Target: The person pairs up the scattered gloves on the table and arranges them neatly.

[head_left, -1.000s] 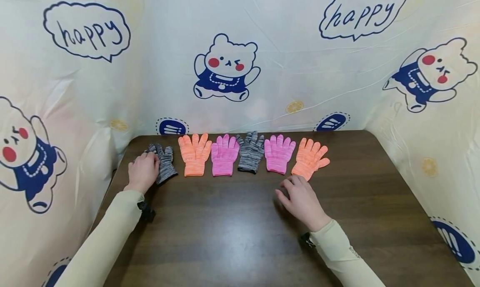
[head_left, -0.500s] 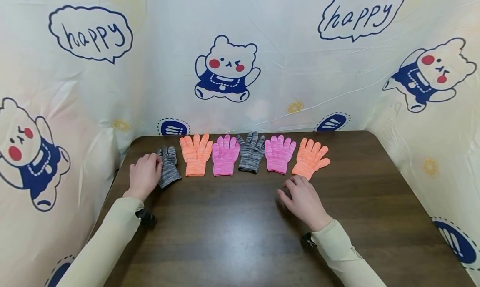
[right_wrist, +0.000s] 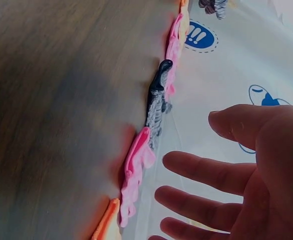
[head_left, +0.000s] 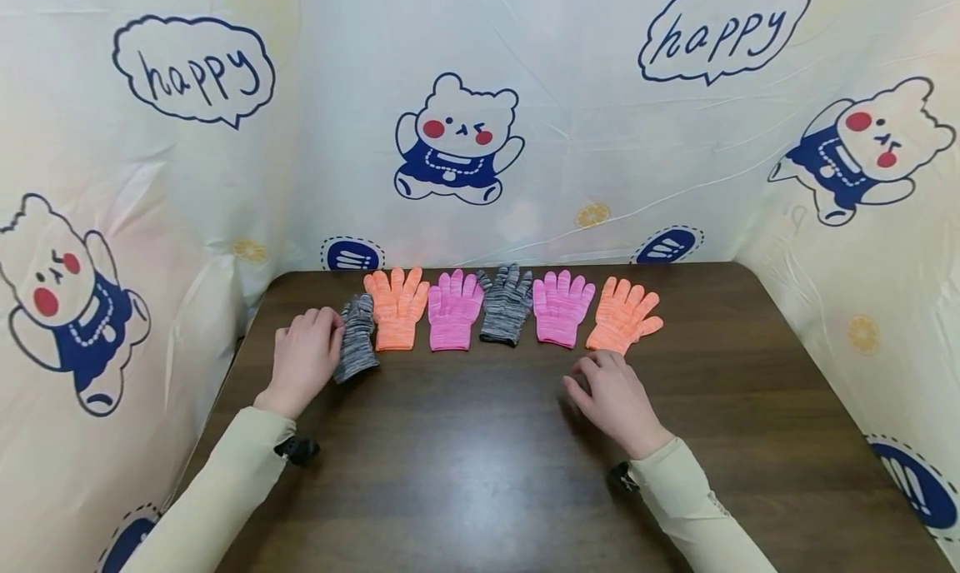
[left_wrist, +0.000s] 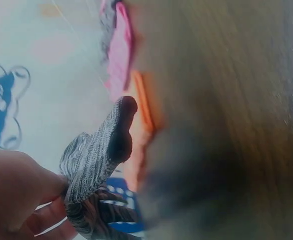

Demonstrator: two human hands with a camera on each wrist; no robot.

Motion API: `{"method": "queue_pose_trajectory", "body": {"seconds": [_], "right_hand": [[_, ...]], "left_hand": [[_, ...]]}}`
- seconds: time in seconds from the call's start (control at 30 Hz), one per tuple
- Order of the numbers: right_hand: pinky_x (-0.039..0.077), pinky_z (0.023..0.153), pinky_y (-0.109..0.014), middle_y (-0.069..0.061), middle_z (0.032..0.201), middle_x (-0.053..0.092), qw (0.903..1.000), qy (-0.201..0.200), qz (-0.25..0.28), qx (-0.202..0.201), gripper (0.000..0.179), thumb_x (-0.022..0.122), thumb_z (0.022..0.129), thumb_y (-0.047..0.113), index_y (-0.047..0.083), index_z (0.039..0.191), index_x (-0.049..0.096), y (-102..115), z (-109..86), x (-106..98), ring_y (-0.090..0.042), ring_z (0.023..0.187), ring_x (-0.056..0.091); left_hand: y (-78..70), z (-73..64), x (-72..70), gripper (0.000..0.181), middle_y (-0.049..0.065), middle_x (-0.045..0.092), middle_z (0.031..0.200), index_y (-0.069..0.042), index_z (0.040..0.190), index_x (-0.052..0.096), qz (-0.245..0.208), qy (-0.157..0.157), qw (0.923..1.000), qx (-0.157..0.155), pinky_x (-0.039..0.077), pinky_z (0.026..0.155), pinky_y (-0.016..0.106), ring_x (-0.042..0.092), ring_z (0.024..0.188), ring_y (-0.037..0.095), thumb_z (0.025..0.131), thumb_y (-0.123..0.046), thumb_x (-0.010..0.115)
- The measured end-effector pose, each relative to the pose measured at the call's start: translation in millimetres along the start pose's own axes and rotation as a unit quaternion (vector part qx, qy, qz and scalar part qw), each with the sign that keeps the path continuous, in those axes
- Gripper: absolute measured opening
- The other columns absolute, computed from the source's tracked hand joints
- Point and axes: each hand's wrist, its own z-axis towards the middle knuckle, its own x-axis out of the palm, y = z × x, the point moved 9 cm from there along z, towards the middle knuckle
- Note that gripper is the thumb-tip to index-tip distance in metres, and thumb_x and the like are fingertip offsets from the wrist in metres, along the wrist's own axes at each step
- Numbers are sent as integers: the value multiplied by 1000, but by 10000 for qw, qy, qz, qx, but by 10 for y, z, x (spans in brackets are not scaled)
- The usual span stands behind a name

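Observation:
My left hand (head_left: 306, 352) pinches a grey-and-black knit glove (head_left: 356, 344) at its left side, thumb and fingers on the knit. In the left wrist view that glove (left_wrist: 94, 162) hangs from the hand, its dark cuff opening towards the table. It overlaps the edge of the left orange glove (head_left: 397, 311) in the head view. My right hand (head_left: 615, 394) holds nothing; its fingers are relaxed and spread, just in front of the right orange glove (head_left: 624, 315). Between the orange gloves lie a pink glove (head_left: 453, 315), another grey glove (head_left: 506, 306) and a second pink glove (head_left: 562, 311).
The gloves line the back edge of a dark wooden table (head_left: 465, 456), fingers pointing away from me. Behind and beside it hangs a white curtain (head_left: 585, 140) printed with bears and speech bubbles. Each wrist wears a black camera strap (head_left: 297, 450).
My left hand has carried the grey glove to the right, from the far left up to the left orange glove. The right hand has hardly moved.

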Motion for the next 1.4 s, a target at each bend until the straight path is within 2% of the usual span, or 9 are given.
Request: {"method": "queue_pose_trajectory", "body": {"seconds": [0.2,0.63,0.87,1.03,1.4], "right_hand": [[52,98,-56,-17,111,66,10000,26,-15,54,27,76,95,28,3,108,75,-9,-1,-14,-37,113,57],[53,95,-54,-15,107,65,9999,7,-93,87,27,76,95,29,4,106,75,-29,-7,-18,-37,110,57],[52,95,-54,-15,107,65,9999,-12,-127,105,27,76,95,28,3,105,76,-36,-19,-32,-37,110,57],[52,96,-55,-16,108,66,9998,15,-144,124,27,77,94,28,3,105,75,-34,-21,-31,-38,110,57],[53,91,-53,-15,102,65,9997,-158,-152,-49,25,75,95,27,3,101,75,8,-29,-52,-37,106,58]], "left_hand": [[-258,-73,-71,6,18,63,96,-4,101,61,-142,-54,9994,314,41,79,59,58,92,40,100,-8,65],[-813,-250,-21,7,7,62,90,-10,98,63,-512,289,9937,952,44,83,58,57,86,30,98,-10,70],[-1096,-380,43,9,3,62,89,-12,97,64,-559,329,9885,1363,45,85,56,60,89,28,97,-11,73],[-1243,-465,102,9,0,62,88,-13,96,64,-627,369,9855,1536,45,84,53,63,91,24,96,-11,74],[-1525,-666,365,13,-5,59,86,-17,92,63,-613,784,9767,1899,45,81,46,59,85,19,96,-14,75]]}}
